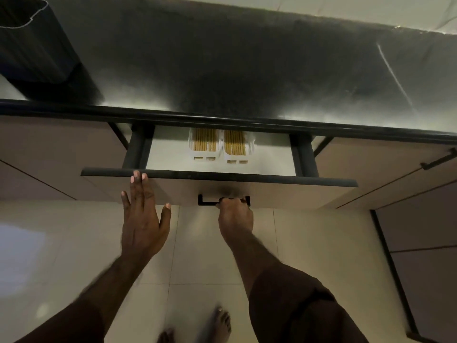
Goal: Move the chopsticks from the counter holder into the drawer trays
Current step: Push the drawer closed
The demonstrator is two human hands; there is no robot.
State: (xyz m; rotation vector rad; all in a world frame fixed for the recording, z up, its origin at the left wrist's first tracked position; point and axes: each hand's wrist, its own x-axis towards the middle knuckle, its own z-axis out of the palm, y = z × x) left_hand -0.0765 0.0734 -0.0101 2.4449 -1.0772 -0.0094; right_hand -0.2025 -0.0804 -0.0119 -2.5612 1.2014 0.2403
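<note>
— Item one, largest first?

— The counter (pixel 247 70), dark and glossy, is recorded directly above the drawer (pixel 217 186), which is taken as the landmark for every entry. A dark ribbed holder (pixel 32 43) is seen on the counter, up and far to the left of the drawer; its contents cannot be made out.

— And the drawer itself?

— It is listed as part-way open, its pale front panel capped by a dark top edge. Closed cabinet fronts are noted on either side of it, and a pale tiled floor (pixel 210 256) below it.

— What is held inside?

— Two white trays (pixel 220 156) are logged side by side, touching, toward the back middle of the drawer and partly hidden beneath the counter lip. The chopsticks (pixel 218 142), light wood in colour, are laid lengthwise within both trays in tight rows.

— The hands?

— The left hand (pixel 142 219) is entered at the left part of the drawer front: fingers straight and spread, the fingertips resting on the dark top edge, nothing grasped. The right hand (pixel 236 216) is entered at the middle of the front: fingers curled round the black handle (pixel 209 200).

— Smallest item?

— Bare toes, blurred, are noted on the floor well below the drawer.
</note>
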